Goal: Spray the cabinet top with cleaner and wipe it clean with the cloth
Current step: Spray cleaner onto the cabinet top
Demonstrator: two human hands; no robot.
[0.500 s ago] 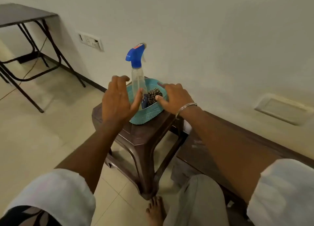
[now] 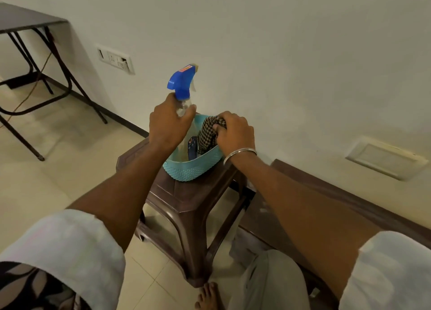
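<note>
A clear spray bottle (image 2: 183, 85) with a blue trigger head stands in a teal basket (image 2: 193, 168) on a brown plastic stool (image 2: 184, 200). My left hand (image 2: 169, 123) is wrapped around the bottle's neck just under the blue head. A dark checked cloth (image 2: 207, 134) hangs partly out of the basket, and my right hand (image 2: 233, 132) is closed on its upper end. To the right, low along the wall, runs the dark brown cabinet top (image 2: 326, 207); my right forearm crosses above it.
A small dark blue object (image 2: 193, 146) stays in the basket. A folding table (image 2: 28, 27) with metal legs stands at the far left, with a cable trailing across the tiled floor. A wall socket (image 2: 115, 59) is left of the bottle. My bare foot (image 2: 210, 295) is beside the stool leg.
Both hands left the basket rim: the left hand rose and closed on the bottle's neck, the right hand closed on the cloth and drew it partly up out of the basket.
</note>
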